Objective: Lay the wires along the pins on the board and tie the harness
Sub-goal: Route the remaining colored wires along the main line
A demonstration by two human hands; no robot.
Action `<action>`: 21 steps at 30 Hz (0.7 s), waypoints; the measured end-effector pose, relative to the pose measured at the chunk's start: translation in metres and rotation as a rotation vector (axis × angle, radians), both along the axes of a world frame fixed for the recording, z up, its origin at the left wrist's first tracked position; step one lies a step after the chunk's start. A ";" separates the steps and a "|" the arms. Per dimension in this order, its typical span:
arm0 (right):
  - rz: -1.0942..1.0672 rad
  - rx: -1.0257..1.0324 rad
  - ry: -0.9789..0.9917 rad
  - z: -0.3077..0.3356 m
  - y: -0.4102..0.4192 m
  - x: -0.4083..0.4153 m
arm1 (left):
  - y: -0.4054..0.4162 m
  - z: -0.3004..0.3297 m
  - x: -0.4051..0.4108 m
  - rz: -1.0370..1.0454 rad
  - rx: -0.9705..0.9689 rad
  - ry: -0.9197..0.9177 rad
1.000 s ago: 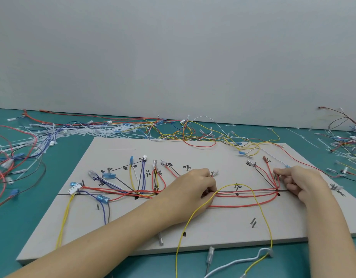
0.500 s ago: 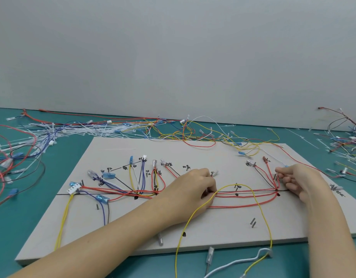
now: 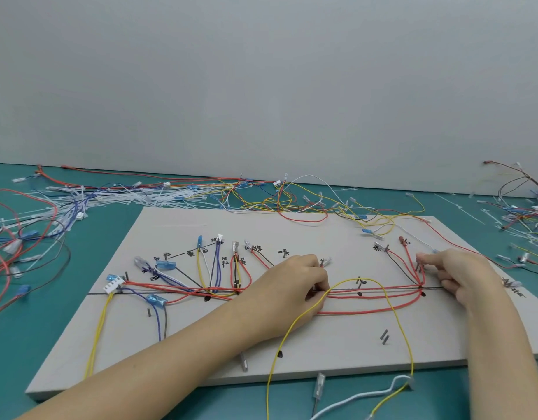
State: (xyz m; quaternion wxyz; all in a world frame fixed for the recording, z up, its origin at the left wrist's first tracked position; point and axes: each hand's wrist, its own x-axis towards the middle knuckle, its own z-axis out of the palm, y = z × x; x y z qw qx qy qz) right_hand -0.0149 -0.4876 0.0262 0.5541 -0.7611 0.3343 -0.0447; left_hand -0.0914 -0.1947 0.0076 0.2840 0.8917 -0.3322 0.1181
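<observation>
A grey pin board (image 3: 292, 231) lies on the teal table, with marked routes and small metal pins. Red, yellow, blue and black wires (image 3: 219, 291) run along its middle line. My left hand (image 3: 292, 289) rests on the board's centre, fingers curled and pinching the red wire bundle (image 3: 370, 294) where a loose yellow wire (image 3: 395, 313) loops over it. My right hand (image 3: 461, 277) is at the bundle's right end, fingers curled round the red wires beside a pin. The yellow wire arcs down past the board's front edge.
Loose wires and white cable ties (image 3: 119, 198) lie heaped behind the board and to the left. More wires (image 3: 525, 216) are piled at the far right. A white wire with terminals (image 3: 361, 398) lies in front of the board. A grey wall stands behind.
Almost nothing differs. My right hand has shifted very slightly at the right end of the bundle; my left hand keeps its pinch in the same place.
</observation>
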 end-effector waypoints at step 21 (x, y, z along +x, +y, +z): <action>-0.076 -0.024 0.010 -0.009 0.003 0.013 | 0.010 0.001 0.007 0.032 0.024 0.109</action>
